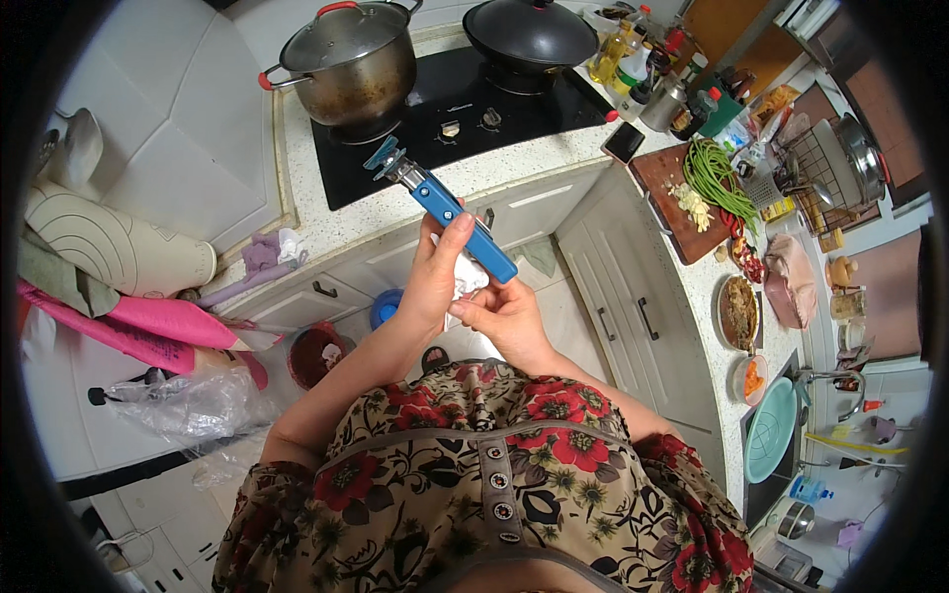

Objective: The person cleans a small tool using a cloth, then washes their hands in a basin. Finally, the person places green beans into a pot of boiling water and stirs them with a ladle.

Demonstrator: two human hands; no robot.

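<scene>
My left hand [434,278] grips a blue-handled tool [463,231], its thumb lying along the side. The tool tilts up to the left, and its metal neck ends in a flat bluish head, like a scraper's. This head is in front of the near left edge of the black cooktop [437,126]. A crumpled white tissue or cloth [469,276] shows beneath the handle, between my hands. Just below the handle's lower end, my right hand [511,319] pinches the white piece with thumb and fingers. Part of it is hidden by the handle and fingers.
A lidded steel pot [356,74] and a black lidded wok [530,37] stand on the cooktop. To the right, a cutting board [652,178] bears green beans and chopped garlic. A phone [623,142] lies near it. A red bin [308,356] is on the floor, lower left.
</scene>
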